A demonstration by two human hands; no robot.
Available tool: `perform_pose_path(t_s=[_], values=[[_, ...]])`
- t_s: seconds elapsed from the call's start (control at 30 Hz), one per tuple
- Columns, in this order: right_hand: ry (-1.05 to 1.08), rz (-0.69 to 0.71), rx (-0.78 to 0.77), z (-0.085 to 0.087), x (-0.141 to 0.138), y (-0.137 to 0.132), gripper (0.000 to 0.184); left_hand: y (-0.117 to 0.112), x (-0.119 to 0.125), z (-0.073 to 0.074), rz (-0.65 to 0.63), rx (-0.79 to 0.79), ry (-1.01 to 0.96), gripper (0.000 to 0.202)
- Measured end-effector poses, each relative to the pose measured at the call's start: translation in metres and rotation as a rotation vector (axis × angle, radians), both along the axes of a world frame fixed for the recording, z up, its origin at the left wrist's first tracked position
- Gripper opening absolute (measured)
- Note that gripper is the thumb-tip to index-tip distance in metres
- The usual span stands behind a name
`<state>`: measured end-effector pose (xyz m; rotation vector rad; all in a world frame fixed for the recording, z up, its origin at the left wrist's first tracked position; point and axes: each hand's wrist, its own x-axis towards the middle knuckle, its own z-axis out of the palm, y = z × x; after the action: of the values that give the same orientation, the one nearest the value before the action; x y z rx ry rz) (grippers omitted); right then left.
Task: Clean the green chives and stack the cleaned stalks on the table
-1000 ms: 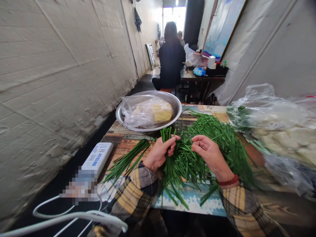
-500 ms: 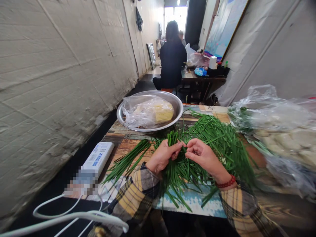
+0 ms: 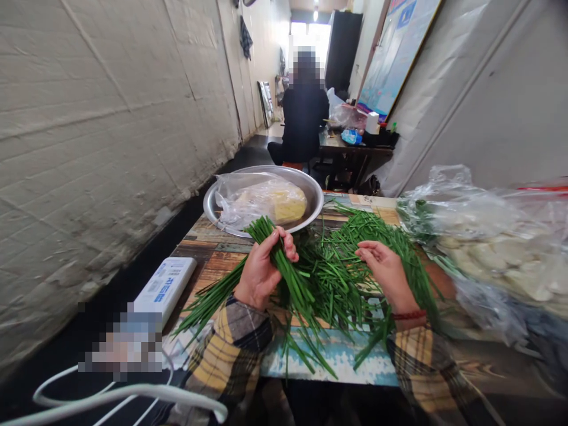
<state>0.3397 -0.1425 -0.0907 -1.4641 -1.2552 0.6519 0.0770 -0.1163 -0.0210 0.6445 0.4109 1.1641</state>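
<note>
My left hand [image 3: 261, 269] is closed around a bunch of garlic chives [image 3: 290, 269], raised and tilted, the cut ends pointing up and away and the long leaves hanging towards me. My right hand [image 3: 382, 266] hovers over a loose heap of chives [image 3: 368, 228], apart from the bunch. Its fingers are drawn together towards the thumb; whether something small is between them I cannot make out. A neater bundle of chives [image 3: 208, 302] lies on the table left of my left hand, partly behind my sleeve.
Beyond my hands a metal basin [image 3: 317, 207] holds a plastic bag with something yellow. Clear bags [image 3: 492, 236] with pale contents stand at the right. A white box-shaped device [image 3: 166, 287] and white cables [image 3: 146, 390] are at the left. A person [image 3: 304, 124] sits farther back.
My hands have come apart: the left moved left with the chives, tilting them, and the right moved right, away from the bunch. The view has shifted slightly.
</note>
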Motion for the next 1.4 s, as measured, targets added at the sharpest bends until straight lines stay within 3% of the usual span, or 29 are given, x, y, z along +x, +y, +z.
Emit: perform_pose_path(t_s=[0.17,0.23,0.37,0.47,0.57,0.73,0.97,1.2,1.4], values=[[-0.583,0.138,0.059,-0.005,-0.022,-0.005,0.033,0.0,-0.001,-0.002,-0.08,-0.014,-0.117,0.011],[-0.62,0.281,0.065,-0.001,-0.036,-0.01,0.035,0.002,-0.001,-0.004,-0.07,-0.026,-0.139,0.014],[-0.463,0.528,-0.024,0.012,-0.047,-0.011,0.037,0.005,0.0,-0.01,-0.047,-0.014,-0.113,0.016],[-0.387,0.447,-0.073,0.02,-0.035,0.004,0.035,0.006,0.0,-0.011,-0.03,0.001,-0.119,0.016],[-0.48,0.305,-0.067,0.024,-0.026,0.028,0.03,0.006,-0.003,-0.01,-0.036,-0.003,-0.161,0.016],[-0.886,0.4,-0.083,0.023,-0.046,0.067,0.031,0.006,-0.006,-0.01,-0.036,0.0,-0.197,0.016],[-0.985,0.329,-0.167,0.02,-0.073,0.103,0.027,0.009,-0.004,-0.017,-0.036,0.003,-0.183,0.019],[-0.873,0.265,-0.238,0.028,-0.057,0.095,0.008,0.01,-0.002,-0.021,-0.04,0.007,-0.202,0.023],[-0.548,0.217,-0.276,0.057,-0.031,0.066,0.027,0.011,0.002,-0.024,-0.044,-0.02,-0.176,0.026]])
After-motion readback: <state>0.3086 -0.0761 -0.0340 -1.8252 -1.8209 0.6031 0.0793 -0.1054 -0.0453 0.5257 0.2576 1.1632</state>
